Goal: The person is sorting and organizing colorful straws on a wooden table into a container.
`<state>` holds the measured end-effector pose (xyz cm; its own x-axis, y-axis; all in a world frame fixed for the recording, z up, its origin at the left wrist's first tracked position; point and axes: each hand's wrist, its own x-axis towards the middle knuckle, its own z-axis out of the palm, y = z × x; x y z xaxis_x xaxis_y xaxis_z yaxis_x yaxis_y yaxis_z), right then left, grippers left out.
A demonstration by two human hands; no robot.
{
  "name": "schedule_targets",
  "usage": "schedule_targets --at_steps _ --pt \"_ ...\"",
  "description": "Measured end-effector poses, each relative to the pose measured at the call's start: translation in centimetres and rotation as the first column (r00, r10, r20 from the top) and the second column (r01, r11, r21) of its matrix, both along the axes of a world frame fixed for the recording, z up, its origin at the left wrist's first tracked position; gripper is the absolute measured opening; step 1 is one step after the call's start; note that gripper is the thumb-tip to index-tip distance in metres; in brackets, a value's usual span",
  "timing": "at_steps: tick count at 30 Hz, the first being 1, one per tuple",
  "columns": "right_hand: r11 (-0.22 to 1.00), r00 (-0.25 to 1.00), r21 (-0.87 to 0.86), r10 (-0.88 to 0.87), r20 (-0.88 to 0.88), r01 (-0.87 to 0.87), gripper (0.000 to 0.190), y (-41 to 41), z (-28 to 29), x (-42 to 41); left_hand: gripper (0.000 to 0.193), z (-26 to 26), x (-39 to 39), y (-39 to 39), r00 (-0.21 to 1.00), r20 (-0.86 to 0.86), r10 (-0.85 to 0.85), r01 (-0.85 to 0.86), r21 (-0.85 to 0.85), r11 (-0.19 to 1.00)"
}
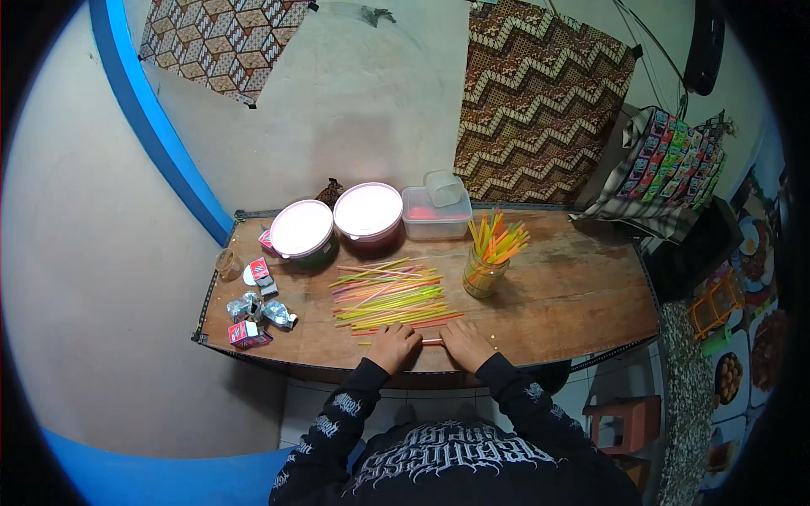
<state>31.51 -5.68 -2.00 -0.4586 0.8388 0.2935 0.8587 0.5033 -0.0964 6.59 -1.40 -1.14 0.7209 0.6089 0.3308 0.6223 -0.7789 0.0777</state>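
Both of my hands are at the table's front edge, on a few coloured drinking straws [432, 341] that lie crosswise between them. My left hand [395, 348] has its curled fingers on the left part of these straws. At their right part is my right hand [467, 345], fingers bent over them. Just beyond my hands lies a loose spread of yellow, orange and pink straws [389, 294], most of them roughly side by side. A glass jar [482, 278] behind my right hand holds upright straws [497, 239] in yellow and orange.
Two lidded tubs [368, 212] and a clear plastic container [436, 221] stand along the wall. Small red-and-blue boxes [248, 335], crumpled foil [245, 307] and a small plastic cup [228, 264] sit at the wooden table's [582, 284] left end. A plastic stool [626, 424] stands at lower right.
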Motion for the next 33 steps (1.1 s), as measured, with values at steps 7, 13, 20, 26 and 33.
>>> schedule_targets --at_steps 7,13,20,26,33 --pt "0.982 0.974 -0.156 0.069 -0.217 -0.104 0.02 0.6 0.8 1.1 0.023 0.0 0.1 0.1 0.999 0.002 -0.033 0.033 -0.062 0.998" --pt "0.977 0.964 -0.191 0.037 -0.265 -0.09 0.024 0.2 0.9 1.5 0.02 -0.6 0.2 0.3 0.996 0.036 -0.077 0.081 -0.119 0.99" --pt "0.997 0.987 -0.067 0.013 -0.157 -0.024 0.02 0.4 3.1 1.3 0.021 -1.0 0.5 1.0 0.992 0.114 -0.059 0.068 -0.079 0.995" --pt "0.994 0.893 -0.101 -0.079 -0.444 0.038 0.022 0.7 10.2 2.3 0.021 3.0 1.2 -0.5 0.942 0.329 0.06 0.043 -0.298 0.953" --pt "0.964 0.361 -0.25 -0.201 -0.911 -0.094 0.036 -1.0 16.7 -0.7 0.021 5.0 2.5 -1.3 0.79 0.6 0.129 0.174 -0.421 0.89"
